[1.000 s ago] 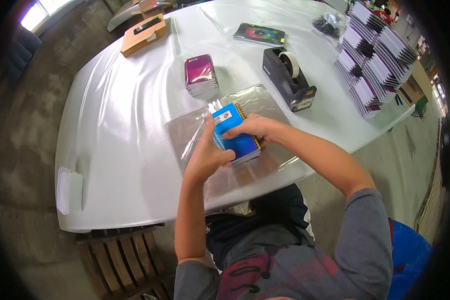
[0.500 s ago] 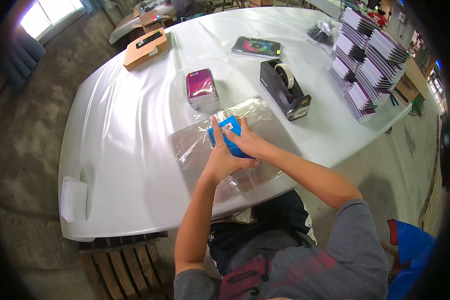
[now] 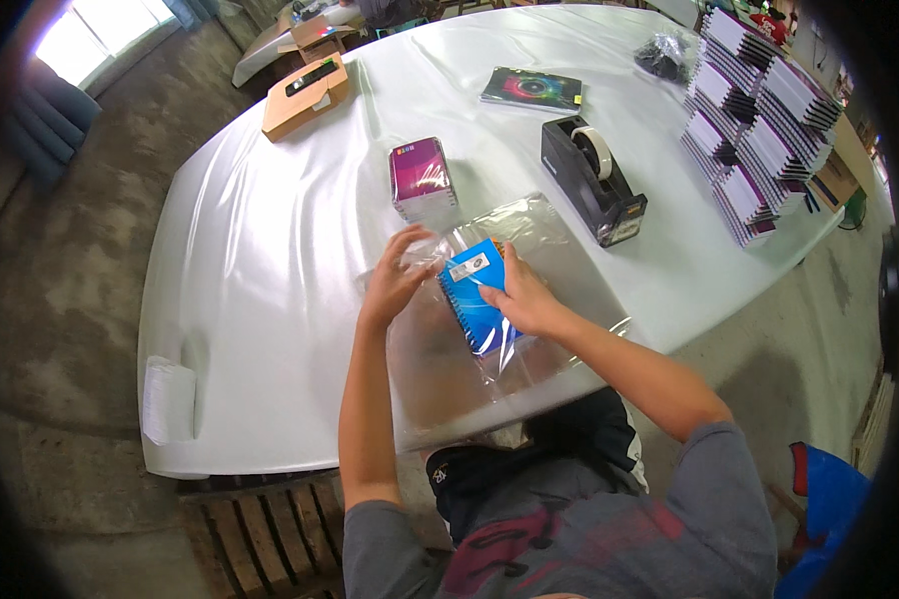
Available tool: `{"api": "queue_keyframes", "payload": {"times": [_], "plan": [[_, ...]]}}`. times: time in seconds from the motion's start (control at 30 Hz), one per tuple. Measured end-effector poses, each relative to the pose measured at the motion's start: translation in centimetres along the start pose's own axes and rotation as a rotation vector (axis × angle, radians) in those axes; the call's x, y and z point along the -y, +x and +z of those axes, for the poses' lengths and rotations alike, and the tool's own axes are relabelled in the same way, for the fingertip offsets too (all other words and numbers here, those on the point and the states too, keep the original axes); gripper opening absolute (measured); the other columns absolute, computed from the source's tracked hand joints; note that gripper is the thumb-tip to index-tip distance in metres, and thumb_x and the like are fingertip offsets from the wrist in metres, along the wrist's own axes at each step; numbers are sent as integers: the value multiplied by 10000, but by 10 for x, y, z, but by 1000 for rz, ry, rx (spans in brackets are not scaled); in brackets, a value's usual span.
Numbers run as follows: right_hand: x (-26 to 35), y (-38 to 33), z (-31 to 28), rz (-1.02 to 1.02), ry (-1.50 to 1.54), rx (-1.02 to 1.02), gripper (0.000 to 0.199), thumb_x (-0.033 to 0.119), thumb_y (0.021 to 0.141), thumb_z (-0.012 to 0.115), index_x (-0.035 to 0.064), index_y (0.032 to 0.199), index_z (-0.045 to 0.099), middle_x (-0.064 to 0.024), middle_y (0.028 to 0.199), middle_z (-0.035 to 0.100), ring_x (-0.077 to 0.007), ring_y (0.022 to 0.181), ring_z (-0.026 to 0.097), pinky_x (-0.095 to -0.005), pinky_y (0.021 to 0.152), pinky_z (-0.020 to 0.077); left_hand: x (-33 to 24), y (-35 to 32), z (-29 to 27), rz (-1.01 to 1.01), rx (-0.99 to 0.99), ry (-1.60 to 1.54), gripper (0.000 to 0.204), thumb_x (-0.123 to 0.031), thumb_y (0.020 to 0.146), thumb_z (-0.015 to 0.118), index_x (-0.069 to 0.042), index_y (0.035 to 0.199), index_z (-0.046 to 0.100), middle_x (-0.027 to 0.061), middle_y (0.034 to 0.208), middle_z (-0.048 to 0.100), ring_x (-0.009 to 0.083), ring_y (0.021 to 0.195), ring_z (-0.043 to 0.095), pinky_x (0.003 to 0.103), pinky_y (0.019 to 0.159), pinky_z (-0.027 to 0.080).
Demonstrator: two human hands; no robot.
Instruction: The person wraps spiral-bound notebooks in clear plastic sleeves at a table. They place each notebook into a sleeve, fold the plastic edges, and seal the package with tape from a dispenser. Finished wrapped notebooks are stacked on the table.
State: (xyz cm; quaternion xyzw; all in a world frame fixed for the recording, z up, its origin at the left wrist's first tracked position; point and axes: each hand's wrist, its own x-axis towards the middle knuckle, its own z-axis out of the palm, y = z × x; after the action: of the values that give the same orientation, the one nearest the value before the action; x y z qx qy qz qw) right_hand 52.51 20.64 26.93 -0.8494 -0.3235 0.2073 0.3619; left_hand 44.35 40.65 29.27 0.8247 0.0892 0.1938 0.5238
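Note:
A small blue spiral-bound notebook lies tilted over clear plastic sheets at the table's near edge. My right hand grips it from the right, thumb across the cover and fingers round the far right edge. A bit of orange shows beneath that edge. To the left of the wire binding, my left hand is raised over the plastic, its fingers curved and apart from the thumb. Clear film glints near those fingertips; whether they touch it I cannot tell. Just beyond stands a stack of purple-covered spiral notebooks.
A black tape dispenser stands right of the plastic. Tall piles of spiral notebooks rise at the right. Farther back are a dark book with a colourful cover, a bagged black item and a cardboard box. A white block sits at the left.
My left hand has come off the blue notebook and moved left. The right hand keeps hold of the notebook, whose cover now shows more fully.

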Motion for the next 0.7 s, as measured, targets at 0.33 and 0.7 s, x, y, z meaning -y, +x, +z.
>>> {"api": "queue_keyframes", "payload": {"times": [0.33,0.7], "plan": [[9,-1,-1,58,-25,54,857,407,881,544,-27,1429,48,-269,1382,315,-415,1279,330,-603,1023,234,24,65,10,-41,-468,331,193,-196,784,721,-30,760,625,60,662,620,163,593,563,309,592,438],[-1,2,8,20,50,42,866,401,874,551,-29,1430,45,-282,1379,314,-422,1281,325,-568,1044,225,-81,-169,118,339,229,687,553,-452,737,675,-111,1167,600,134,1210,577,283,1191,500,573,1090,102]]}}
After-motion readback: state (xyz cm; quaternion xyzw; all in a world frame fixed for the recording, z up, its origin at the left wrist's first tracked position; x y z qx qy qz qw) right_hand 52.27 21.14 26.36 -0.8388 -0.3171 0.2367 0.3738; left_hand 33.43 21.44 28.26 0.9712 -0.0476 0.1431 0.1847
